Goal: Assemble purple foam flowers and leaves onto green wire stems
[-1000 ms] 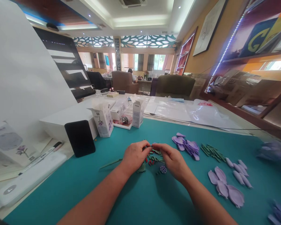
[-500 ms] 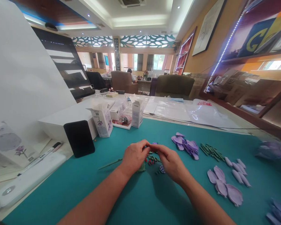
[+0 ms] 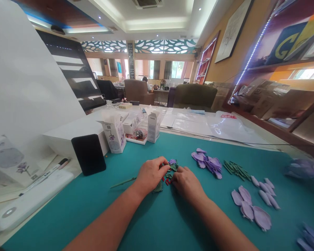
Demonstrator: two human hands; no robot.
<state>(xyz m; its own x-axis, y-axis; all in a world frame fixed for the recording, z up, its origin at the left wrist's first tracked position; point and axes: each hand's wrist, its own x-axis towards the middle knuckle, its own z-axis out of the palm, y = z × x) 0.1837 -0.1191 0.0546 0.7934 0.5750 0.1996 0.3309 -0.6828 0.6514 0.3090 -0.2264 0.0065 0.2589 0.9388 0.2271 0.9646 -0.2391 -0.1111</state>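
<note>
Over the middle of the teal mat point(image 3: 146, 223), my left hand point(image 3: 150, 174) is closed, thumb and fingers pinched on something I cannot make out. A green stem point(image 3: 123, 182) sticks out to its left, and a green leaf-like part point(image 3: 158, 187) lies below its fingers. My right hand point(image 3: 187, 182) has its fingers curled down at the pile of small parts; what it grips, if anything, is hidden. Between the hands are small red pieces point(image 3: 168, 181), small green pieces point(image 3: 173, 167) and a purple round openwork piece point(image 3: 172, 162).
To the right lie purple petals point(image 3: 208, 162), green sticks point(image 3: 237, 169), pale lilac buds point(image 3: 265, 191) and pale petals point(image 3: 261, 216). At the left stand a black phone point(image 3: 89, 155) and white boxes point(image 3: 114, 136). A person point(image 3: 146, 83) sits far behind.
My right hand has moved down and slightly left, away from my left fingertips, and its fingers have curled. It now covers the lower purple round piece. My left hand has barely moved.
</note>
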